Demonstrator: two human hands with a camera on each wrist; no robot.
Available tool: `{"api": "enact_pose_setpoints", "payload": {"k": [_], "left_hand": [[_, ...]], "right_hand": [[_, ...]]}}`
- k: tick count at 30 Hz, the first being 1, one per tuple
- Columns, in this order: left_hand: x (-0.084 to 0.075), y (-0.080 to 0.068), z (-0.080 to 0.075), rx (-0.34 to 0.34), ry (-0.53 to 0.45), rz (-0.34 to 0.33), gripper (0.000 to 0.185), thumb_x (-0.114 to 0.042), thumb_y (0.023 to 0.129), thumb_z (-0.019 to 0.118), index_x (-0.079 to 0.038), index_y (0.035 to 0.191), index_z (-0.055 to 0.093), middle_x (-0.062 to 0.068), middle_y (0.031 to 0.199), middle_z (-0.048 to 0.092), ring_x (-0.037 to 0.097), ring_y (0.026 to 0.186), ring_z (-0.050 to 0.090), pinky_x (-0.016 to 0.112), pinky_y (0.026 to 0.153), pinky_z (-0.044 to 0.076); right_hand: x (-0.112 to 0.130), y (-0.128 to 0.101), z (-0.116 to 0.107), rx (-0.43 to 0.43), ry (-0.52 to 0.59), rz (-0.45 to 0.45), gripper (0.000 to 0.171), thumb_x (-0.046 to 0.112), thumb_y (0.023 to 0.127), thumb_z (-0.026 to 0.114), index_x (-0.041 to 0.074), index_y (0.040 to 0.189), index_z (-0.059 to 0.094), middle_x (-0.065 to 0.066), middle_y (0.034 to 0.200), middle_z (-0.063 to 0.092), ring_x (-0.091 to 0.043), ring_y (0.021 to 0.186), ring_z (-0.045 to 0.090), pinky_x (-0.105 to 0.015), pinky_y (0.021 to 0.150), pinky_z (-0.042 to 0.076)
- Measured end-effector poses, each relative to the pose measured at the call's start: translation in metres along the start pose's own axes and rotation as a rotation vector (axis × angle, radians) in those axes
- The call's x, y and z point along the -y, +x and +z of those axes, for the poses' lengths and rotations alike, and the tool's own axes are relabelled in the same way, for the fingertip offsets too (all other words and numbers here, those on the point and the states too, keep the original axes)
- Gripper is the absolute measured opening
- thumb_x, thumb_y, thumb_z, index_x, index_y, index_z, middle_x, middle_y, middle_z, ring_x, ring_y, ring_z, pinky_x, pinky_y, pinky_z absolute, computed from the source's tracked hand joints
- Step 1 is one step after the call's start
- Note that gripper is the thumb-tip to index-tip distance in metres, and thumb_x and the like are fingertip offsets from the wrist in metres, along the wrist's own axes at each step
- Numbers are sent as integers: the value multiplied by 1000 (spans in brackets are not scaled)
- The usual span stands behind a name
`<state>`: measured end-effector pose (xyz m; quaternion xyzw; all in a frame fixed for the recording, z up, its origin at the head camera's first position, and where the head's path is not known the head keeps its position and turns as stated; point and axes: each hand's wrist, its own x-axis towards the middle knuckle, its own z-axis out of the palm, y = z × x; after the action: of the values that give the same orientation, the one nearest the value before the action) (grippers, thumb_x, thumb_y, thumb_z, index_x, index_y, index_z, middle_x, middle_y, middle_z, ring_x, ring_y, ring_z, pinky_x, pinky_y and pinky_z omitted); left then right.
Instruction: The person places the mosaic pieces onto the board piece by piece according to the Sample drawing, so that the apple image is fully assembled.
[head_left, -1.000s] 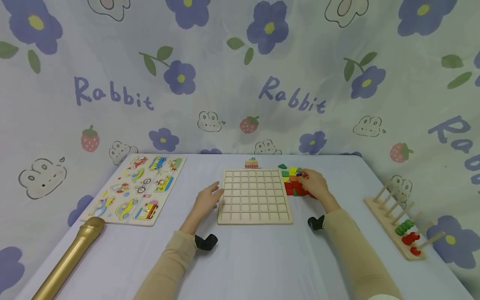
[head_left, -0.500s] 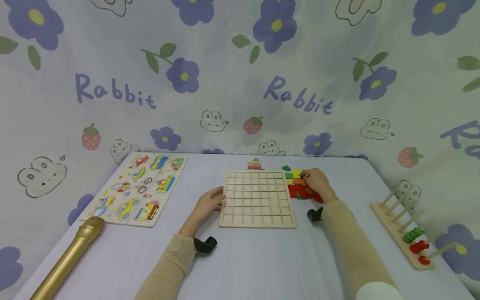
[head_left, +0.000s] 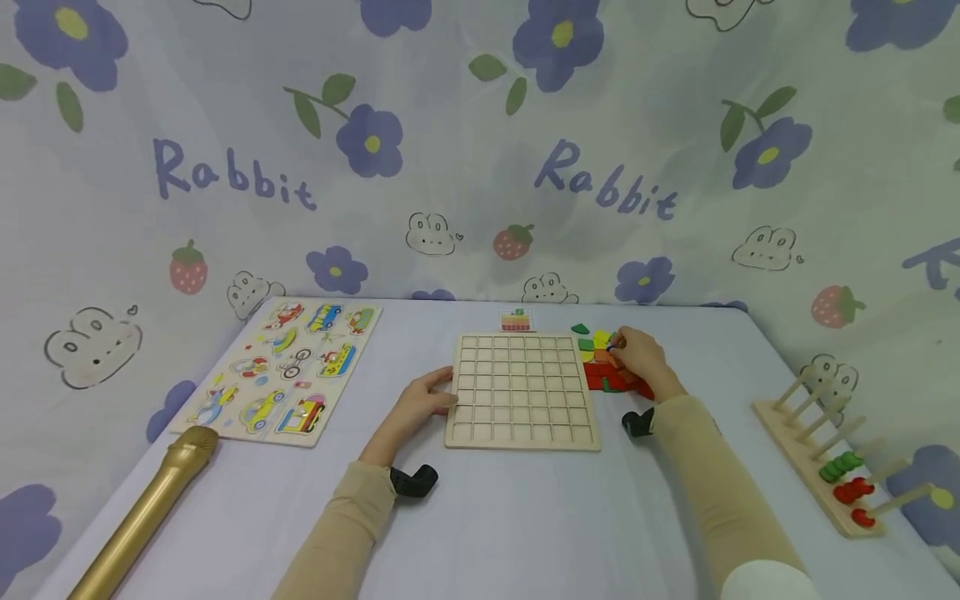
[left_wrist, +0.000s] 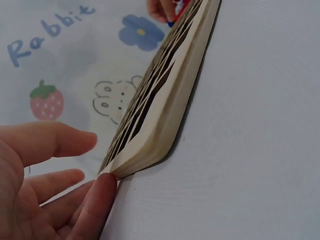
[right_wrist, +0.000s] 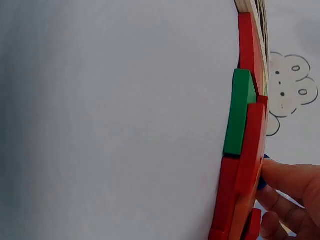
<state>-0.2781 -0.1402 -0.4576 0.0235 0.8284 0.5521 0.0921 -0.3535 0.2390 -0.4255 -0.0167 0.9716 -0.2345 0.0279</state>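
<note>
The left hand [head_left: 417,406] lies on the table [head_left: 510,517] at the left edge of the grid board [head_left: 522,390], fingers fairly straight; in the left wrist view a fingertip [left_wrist: 102,192] touches the board's [left_wrist: 165,117] near corner and nothing is gripped. The board's cells look bare.

The right hand [head_left: 637,360] rests over the tile pile [head_left: 604,367] just right of the board (red, green, yellow and orange pieces packed close). Its fingertips pinch a small blue piece [head_left: 612,343] at the far end of the pile; the right wrist view shows a finger [right_wrist: 292,180] against the blue piece [right_wrist: 262,180] beside stacked red tiles [right_wrist: 247,145] and a green tile [right_wrist: 240,117], though how firm the hold is can hardly be judged.

A small card [head_left: 517,320] lies beyond the board. Further left are a vehicle puzzle [head_left: 288,371] and a gold microphone [head_left: 142,517]; at far right, a peg rack [head_left: 832,467].
</note>
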Motion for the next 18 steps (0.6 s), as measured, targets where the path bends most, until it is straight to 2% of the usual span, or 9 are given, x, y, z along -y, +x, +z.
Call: {"api": "enact_pose_setpoints", "payload": {"k": [3,5,8,10,12,14,18], "left_hand": [[-1,-1,-1,-22,79,32,71,-6,72,68,-9,138,44,9,130,53,13,72,56,27,63,44],[-2,-1,-2,-28,100,38,73,-4,69,69,-10,138,45,8,126,56,13,71,53,26,60,42],[-2,-1,-4,-34,116,43,73,-3,68,68,-11,137,46,6,121,58,13,70,51,25,59,41],[-1,0,-5,-38,126,48,72,-3,68,68,-11,136,47,7,113,62,13,69,52,25,58,41],[-1,1,-6,-42,140,61,71,-3,68,68,-10,136,48,7,106,63,13,68,52,25,58,41],[0,0,-6,-38,144,72,71,-3,68,68,-9,135,48,7,96,64,13,67,52,25,57,41],[0,-2,-3,-15,129,71,70,-3,68,69,-9,135,48,5,82,63,12,66,53,25,57,41]], "right_hand": [[9,2,-1,-20,24,-24,21,15,91,53,0,106,56,-19,101,58,-33,90,53,-46,80,41],[20,3,1,-25,107,-36,23,16,92,52,0,108,57,-19,102,57,-32,88,53,-44,78,43],[46,6,9,15,359,-49,27,14,93,52,-4,113,57,-20,106,56,-32,89,56,-42,78,48],[66,9,16,60,550,-53,29,10,92,53,-7,115,57,-22,109,55,-32,93,58,-41,81,49],[85,13,25,111,676,-64,29,6,91,54,-9,116,56,-22,111,55,-29,95,61,-40,85,48],[101,17,35,153,706,-85,30,4,90,56,-10,116,55,-20,109,54,-25,93,61,-39,86,48],[121,20,52,202,590,-122,29,6,87,60,-4,113,55,-12,97,53,-20,81,56,-33,76,49]]}}
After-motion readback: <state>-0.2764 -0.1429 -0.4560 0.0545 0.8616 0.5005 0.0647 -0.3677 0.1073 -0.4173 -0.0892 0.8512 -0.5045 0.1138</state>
